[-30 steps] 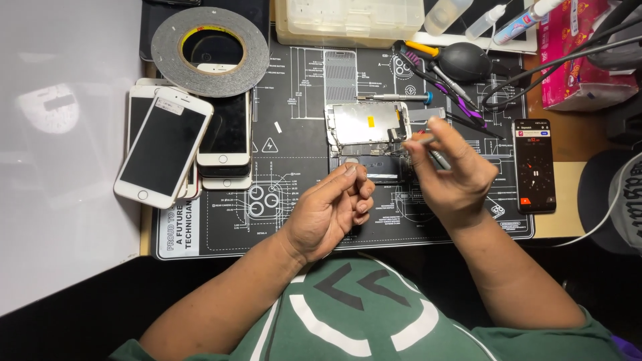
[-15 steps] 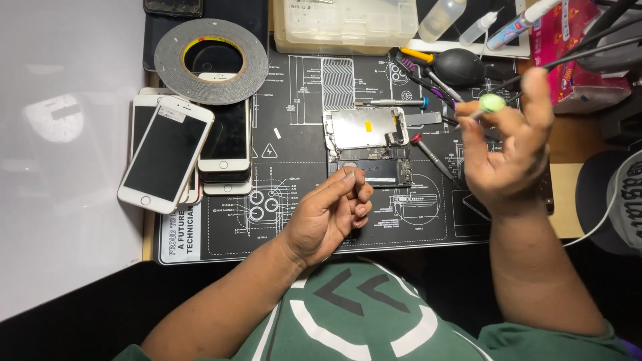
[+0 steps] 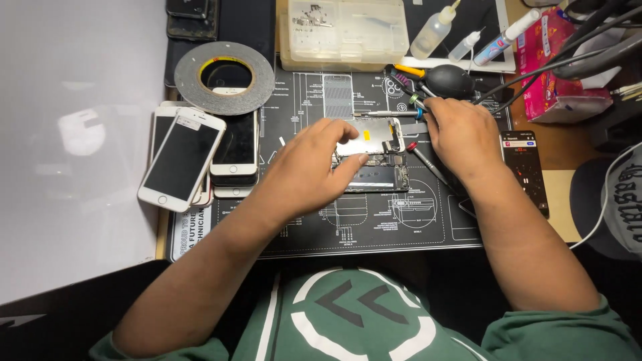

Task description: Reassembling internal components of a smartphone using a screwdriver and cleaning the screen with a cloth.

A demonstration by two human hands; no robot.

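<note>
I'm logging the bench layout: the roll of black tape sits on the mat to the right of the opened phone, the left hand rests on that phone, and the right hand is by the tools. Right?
One detail is off. The head view shows the roll of black tape to the left of the opened phone, above the stacked phones. The left hand does rest on the opened phone, and the right hand is by the tools.

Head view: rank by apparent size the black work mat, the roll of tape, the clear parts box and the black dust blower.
1. black work mat, by far the largest.
2. clear parts box and roll of tape: too close to rank; the box is cut off by the frame's top edge.
3. black dust blower, smallest.
</note>
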